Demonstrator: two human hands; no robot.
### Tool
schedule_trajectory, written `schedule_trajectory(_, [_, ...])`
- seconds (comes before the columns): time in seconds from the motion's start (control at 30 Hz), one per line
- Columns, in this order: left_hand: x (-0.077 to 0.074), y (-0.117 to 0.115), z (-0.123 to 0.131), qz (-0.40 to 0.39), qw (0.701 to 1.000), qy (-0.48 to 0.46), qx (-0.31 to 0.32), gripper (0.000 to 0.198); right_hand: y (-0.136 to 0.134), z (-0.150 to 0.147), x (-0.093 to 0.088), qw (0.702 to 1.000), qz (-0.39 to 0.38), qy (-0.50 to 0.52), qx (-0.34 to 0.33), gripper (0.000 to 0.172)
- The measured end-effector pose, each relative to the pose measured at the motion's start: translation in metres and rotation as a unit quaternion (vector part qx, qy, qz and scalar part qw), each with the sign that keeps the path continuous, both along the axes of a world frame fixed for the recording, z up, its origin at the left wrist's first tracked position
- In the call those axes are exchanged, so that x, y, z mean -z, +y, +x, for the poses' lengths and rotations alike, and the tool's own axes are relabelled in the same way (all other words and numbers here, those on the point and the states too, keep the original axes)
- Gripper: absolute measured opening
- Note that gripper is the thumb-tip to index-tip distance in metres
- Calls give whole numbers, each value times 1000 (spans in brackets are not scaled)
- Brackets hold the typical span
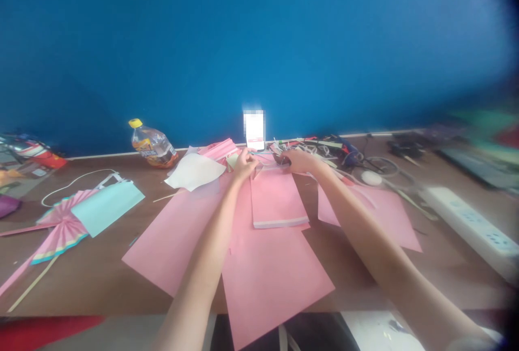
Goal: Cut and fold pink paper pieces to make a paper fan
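Note:
Before me lies a pink paper sheet with a pale strip along its near edge and a greyish strip along its far edge. My left hand pinches at its far left corner, fingers closed. At the far right corner, my right hand is closed around a small dark thing, too blurred to name. Larger pink sheets lie underneath, one hanging over the table's front edge. Beyond my hands, a phone with a bright screen stands upright against the blue wall.
To the left are a yellow-capped drink bottle, white paper, a pleated pink paper fan and a light blue face mask. Paper scraps, cables, another pink sheet and a white power strip lie right.

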State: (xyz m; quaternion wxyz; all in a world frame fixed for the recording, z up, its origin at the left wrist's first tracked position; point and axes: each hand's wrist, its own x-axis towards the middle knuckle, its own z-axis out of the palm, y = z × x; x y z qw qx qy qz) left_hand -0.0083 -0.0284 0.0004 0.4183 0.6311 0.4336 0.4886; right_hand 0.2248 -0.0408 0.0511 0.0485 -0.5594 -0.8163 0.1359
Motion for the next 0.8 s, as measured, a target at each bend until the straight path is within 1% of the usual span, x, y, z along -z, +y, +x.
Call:
schedule_trajectory(0.1, [2,4,0,-10,1000,-13,-20,23,1,0,1,1000,6,2,6,38])
schedule_trajectory(0.2, [4,6,1,-20,999,-31,-35,21,0,0,-2,1000,-11,22,0,40])
schedule_trajectory(0.33, [3,4,2,-8,999,-27,-25,22,-2,-1,-8,998,-48,44,-26,36])
schedule_trajectory(0.43, [2,1,3,9,999,-15,-44,25,-3,1,-13,995,-64,68,-47,32])
schedule_trajectory(0.53, [1,-1,4,4,998,-2,-56,28,-5,7,-20,993,-72,82,-44,32])
schedule_trajectory(0.67, [0,-1,4,-16,999,9,-33,29,-7,15,-28,993,-61,90,-45,26])
schedule_trajectory(0.8, [5,2,4,-4,999,34,-19,25,-7,23,-31,995,-24,98,-27,25])
